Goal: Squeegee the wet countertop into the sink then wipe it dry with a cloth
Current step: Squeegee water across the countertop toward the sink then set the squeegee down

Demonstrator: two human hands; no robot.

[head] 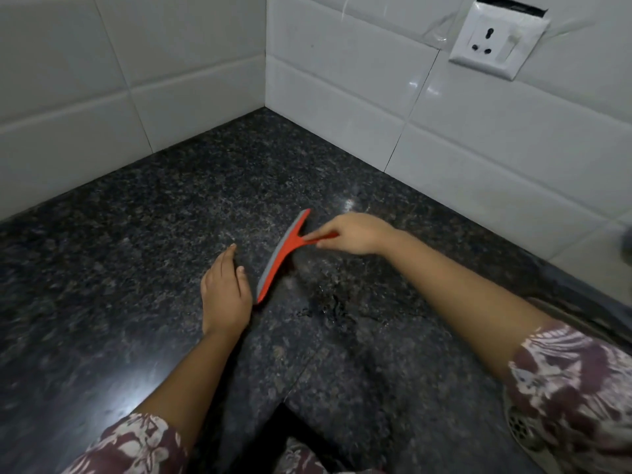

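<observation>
Right hand pinched on the handle of the red squeegee, blade on the dark granite countertop, left hand flat and spread just beside the blade's near end (touching unclear), puddle near the squeegee, sink drain well right.

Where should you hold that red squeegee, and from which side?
Hold the squeegee by its short red handle, coming from the right, as the right hand does now. The handle sticks out from the middle of the long blade toward that side, so one grip there steers the whole edge. The left hand rests flat beside it.
</observation>
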